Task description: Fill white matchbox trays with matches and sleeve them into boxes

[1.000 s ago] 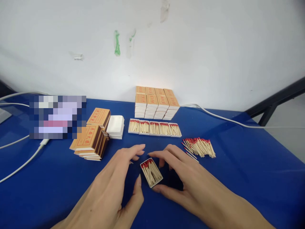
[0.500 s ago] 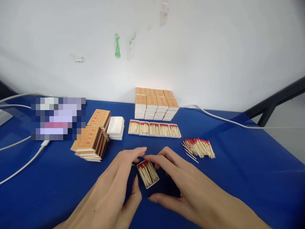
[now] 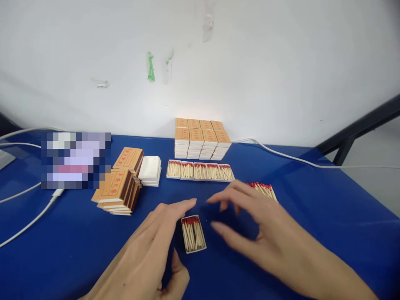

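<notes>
A small white matchbox tray [image 3: 193, 234] filled with red-headed matches lies on the blue table between my hands. My left hand [image 3: 159, 241] is beside its left edge, index finger stretched past the far left corner and thumb apart; whether it touches the tray I cannot tell. To the right of the tray, my right hand [image 3: 250, 216] hovers with fingers apart and nothing in them. It partly hides a loose pile of matches [image 3: 265, 190]. Beyond the hands stands a row of filled matchbox trays [image 3: 200, 171], set side by side.
Closed matchboxes [image 3: 201, 139] are stacked against the wall behind the row. On the left are a stack of matchbox sleeves [image 3: 117, 185] and a stack of white trays [image 3: 150, 170]. A blurred-out object [image 3: 76, 160] with a white cable [image 3: 37, 218] lies farther left.
My right hand has moved right, away from the tray and over part of the match pile. The tray has turned a little straighter. My left hand stays at its left side.
</notes>
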